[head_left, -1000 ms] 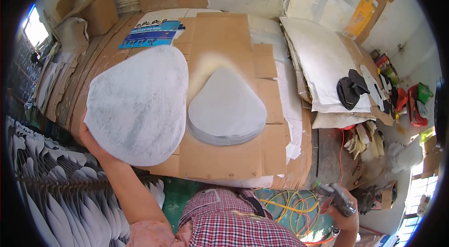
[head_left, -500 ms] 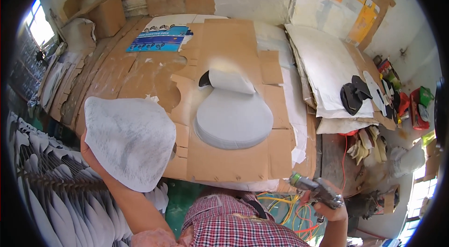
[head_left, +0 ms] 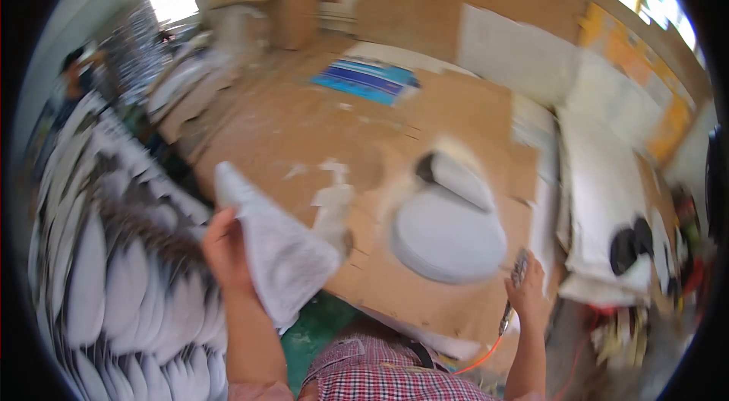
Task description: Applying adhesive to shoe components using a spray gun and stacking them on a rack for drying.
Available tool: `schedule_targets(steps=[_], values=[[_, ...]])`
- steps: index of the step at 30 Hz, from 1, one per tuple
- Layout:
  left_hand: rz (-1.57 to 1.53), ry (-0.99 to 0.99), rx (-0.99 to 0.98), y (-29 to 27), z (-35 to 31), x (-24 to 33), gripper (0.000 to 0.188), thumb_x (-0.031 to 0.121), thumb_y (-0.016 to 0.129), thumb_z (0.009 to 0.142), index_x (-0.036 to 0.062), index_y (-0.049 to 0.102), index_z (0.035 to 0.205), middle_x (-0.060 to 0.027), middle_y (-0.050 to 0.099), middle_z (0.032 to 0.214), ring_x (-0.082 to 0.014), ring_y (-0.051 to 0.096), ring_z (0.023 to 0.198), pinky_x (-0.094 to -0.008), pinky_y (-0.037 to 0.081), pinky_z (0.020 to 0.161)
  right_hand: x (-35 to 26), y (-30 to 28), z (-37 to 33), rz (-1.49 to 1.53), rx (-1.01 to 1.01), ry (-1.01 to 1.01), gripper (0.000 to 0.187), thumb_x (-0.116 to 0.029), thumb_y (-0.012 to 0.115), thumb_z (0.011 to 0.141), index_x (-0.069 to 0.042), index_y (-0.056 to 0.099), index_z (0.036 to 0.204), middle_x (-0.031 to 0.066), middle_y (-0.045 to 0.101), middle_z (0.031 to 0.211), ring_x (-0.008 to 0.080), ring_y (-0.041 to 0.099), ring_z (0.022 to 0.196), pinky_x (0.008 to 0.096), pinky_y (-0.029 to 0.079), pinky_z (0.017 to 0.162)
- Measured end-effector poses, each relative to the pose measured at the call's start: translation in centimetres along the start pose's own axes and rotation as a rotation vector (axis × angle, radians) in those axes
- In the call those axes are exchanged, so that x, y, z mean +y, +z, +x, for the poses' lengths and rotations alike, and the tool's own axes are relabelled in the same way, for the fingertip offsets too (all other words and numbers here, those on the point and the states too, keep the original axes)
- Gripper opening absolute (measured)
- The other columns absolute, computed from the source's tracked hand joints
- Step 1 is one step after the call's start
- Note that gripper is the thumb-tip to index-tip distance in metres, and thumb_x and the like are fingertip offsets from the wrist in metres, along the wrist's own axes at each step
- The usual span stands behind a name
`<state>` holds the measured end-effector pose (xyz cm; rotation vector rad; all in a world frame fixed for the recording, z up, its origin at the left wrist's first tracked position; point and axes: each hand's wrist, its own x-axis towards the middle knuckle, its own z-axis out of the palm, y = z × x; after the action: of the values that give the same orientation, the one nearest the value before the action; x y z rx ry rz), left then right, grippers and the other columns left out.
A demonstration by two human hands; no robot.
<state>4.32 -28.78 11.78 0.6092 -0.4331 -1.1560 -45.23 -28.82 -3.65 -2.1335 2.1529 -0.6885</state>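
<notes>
Faces a broad tabletop [head_left: 266,116], with open room over its left half up to the blue card [head_left: 364,80], and, right of its middle, a stack [head_left: 448,241], long axis running from near edge toward far, rounded end near, curled narrow end pointing away. Grips in the left hand [head_left: 228,253] a pale sheet [head_left: 277,249], raised at the near left corner, blurred, long axis slanting from upper left to lower right. Holds in the closed right hand [head_left: 529,288], by the near right corner, a gun [head_left: 519,268] with orange hose [head_left: 482,360].
</notes>
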Motion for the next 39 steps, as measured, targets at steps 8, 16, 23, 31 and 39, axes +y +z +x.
schedule_targets(steps=[8,16,23,31,39], values=[[-0.205,0.252,-0.195,12.1,-2.3,0.8,0.044,0.000,0.054,0.080,0.0120,0.045,0.121,-0.0071,0.058,0.109,-0.0236,0.059,0.097,-0.0413,0.050,0.085,-21.3,7.8,0.6,2.029,-1.575,0.036,0.069,-0.056,0.046,0.087,-0.010,0.034,0.137,0.0169,0.052,0.123,0.0282,0.054,0.107,0.0389,0.046,0.085],[0.001,0.628,-0.208,16.1,-9.0,10.9,0.031,-0.002,0.049,0.081,0.0058,0.046,0.111,-0.0087,0.059,0.100,-0.0241,0.061,0.092,-0.0392,0.053,0.080,-32.2,-2.6,11.2,2.427,-0.878,-0.040,0.050,-0.020,0.054,0.082,0.002,0.043,0.126,0.0143,0.054,0.121,0.0261,0.053,0.111,0.0382,0.043,0.096],[0.236,0.760,-0.042,12.8,-10.3,23.4,0.026,-0.002,0.048,0.081,0.0035,0.049,0.107,-0.0078,0.060,0.097,-0.0209,0.060,0.090,-0.0352,0.053,0.077,-45.1,-15.6,19.8,2.295,-0.592,-0.457,0.040,-0.008,0.056,0.080,0.004,0.049,0.118,0.0134,0.056,0.117,0.0231,0.055,0.108,0.0367,0.044,0.095],[0.314,0.836,0.267,1.5,-4.0,44.1,0.027,-0.004,0.047,0.081,-0.0047,0.048,0.108,-0.0175,0.054,0.108,-0.0279,0.056,0.097,-0.0391,0.050,0.085,-72.0,-17.9,21.1,1.941,-0.851,-0.693,0.037,0.001,0.058,0.070,0.001,0.053,0.107,0.0105,0.059,0.098,0.0233,0.059,0.089,0.0395,0.049,0.080],[0.842,0.925,0.495,-3.5,-1.6,56.0,0.036,-0.002,0.048,0.082,-0.0003,0.046,0.118,-0.0156,0.057,0.100,-0.0257,0.060,0.086,-0.0403,0.053,0.075,-94.1,-10.7,22.9,1.763,-0.854,-0.637,0.031,-0.003,0.059,0.073,-0.003,0.050,0.102,0.0130,0.057,0.093,0.0253,0.059,0.078,0.0394,0.049,0.064]])
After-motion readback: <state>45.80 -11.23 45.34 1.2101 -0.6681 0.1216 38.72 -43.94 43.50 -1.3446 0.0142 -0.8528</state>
